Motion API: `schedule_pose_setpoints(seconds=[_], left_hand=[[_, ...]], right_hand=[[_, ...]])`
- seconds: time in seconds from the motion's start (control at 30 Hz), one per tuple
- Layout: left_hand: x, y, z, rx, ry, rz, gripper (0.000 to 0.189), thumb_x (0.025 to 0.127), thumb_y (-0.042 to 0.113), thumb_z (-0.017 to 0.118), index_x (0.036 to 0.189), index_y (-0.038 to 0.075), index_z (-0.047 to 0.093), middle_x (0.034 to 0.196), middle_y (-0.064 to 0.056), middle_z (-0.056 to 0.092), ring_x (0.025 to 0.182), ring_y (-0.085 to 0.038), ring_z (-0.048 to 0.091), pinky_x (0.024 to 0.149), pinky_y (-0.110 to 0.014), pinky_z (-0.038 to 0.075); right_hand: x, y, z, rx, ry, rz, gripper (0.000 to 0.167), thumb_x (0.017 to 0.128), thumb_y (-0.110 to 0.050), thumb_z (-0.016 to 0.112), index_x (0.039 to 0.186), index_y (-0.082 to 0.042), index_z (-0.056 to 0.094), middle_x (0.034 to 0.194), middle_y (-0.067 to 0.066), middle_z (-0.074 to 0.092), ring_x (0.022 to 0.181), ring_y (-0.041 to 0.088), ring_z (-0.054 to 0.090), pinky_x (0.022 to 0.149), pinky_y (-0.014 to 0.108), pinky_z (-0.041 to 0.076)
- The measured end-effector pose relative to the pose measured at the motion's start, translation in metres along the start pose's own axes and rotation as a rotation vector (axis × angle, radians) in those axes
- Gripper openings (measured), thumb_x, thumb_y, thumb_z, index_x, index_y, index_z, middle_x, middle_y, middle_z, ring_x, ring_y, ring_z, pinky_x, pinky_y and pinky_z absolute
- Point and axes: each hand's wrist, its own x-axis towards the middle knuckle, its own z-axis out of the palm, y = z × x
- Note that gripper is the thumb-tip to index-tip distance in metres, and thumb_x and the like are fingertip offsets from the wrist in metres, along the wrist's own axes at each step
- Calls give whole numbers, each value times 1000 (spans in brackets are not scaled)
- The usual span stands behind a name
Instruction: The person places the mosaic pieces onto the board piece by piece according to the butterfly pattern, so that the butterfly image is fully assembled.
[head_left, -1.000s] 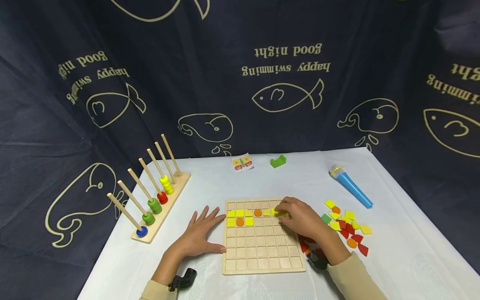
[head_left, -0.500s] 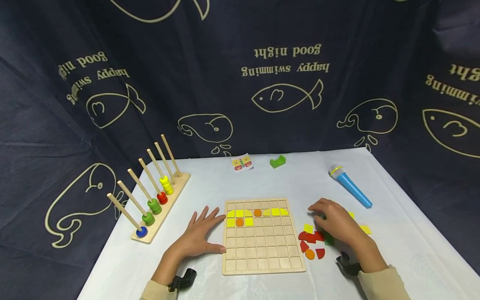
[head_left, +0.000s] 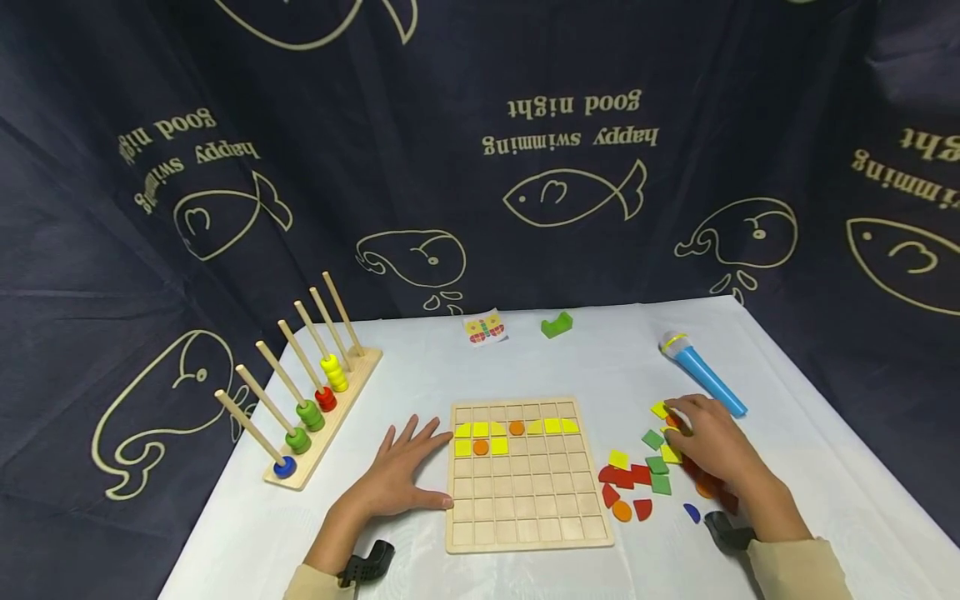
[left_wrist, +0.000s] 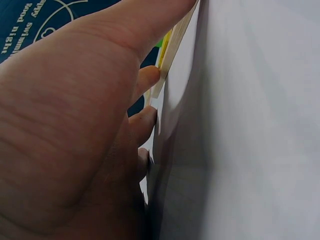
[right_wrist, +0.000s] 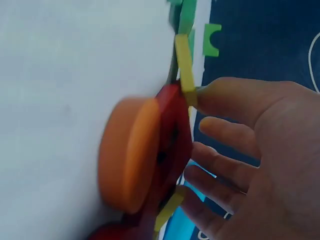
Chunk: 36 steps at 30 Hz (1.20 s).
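My left hand (head_left: 397,479) lies flat with fingers spread, thumb and fingertips at the left edge of a wooden grid board (head_left: 525,508). Yellow pieces (head_left: 499,447) and orange discs (head_left: 517,428) sit in two of its upper rows. Right of the board, my right hand (head_left: 712,437) is over a scatter of flat pieces, hiding some. Loosely bent fingers show in the right wrist view, the thumb tip right at a yellow piece (right_wrist: 185,67). Below them are an orange disc (right_wrist: 131,155) and red pieces (right_wrist: 175,125). Green squares (head_left: 660,484) lie beside that hand.
A wooden peg rack (head_left: 303,454) with colored beads stands at the left. At the back are a butterfly picture card (head_left: 485,328) and a green block (head_left: 557,325) with a curved notch. A blue toy microphone (head_left: 708,381) lies beyond the right hand. Dark printed cloth (head_left: 420,125) hangs behind.
My right hand has left the board's upper right and moved right over the loose pieces. A yellow piece now lies in the row's last square. The left hand has stayed put.
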Motion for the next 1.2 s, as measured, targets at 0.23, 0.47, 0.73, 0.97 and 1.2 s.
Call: schedule_pose_setpoints(seconds=[0.23, 0.47, 0.73, 0.97, 1.2], left_hand=[[0, -2, 1, 12, 4, 7, 101, 64, 75, 69, 149, 30, 38, 157, 0, 23, 145, -30, 5, 112, -55, -3], [0, -1, 1, 11, 6, 0, 101, 64, 76, 68, 148, 30, 38, 157, 0, 23, 145, -30, 4, 112, -55, -4], [0, 0, 1, 8, 5, 0, 101, 64, 75, 70, 148, 28, 39, 157, -2, 23, 145, -31, 5, 112, -56, -4], [1, -1, 1, 2, 14, -13, 103, 62, 76, 70, 148, 29, 39, 156, -1, 24, 145, -31, 5, 112, -56, -3], [1, 0, 1, 0, 9, -13, 102, 63, 75, 70, 148, 29, 39, 157, -1, 23, 145, -31, 5, 112, -55, -4]], right_hand=[[1, 5, 1, 21, -31, 4, 47, 81, -24, 75, 120, 1, 65, 116, 21, 57, 108, 41, 46, 90, 63, 41], [0, 6, 0, 44, -35, 7, 44, 81, -25, 77, 117, -2, 67, 112, 17, 58, 102, 36, 50, 87, 60, 45], [-2, 9, 1, 55, -31, 19, 38, 80, -24, 78, 111, -5, 69, 109, 15, 59, 96, 32, 53, 84, 57, 47], [-2, 11, 3, 50, -27, 38, 35, 78, -22, 81, 108, -6, 70, 99, 8, 62, 85, 24, 53, 76, 48, 52], [-3, 9, 2, 53, -48, 34, 33, 79, -18, 80, 108, -7, 70, 89, 1, 62, 76, 19, 52, 69, 38, 51]])
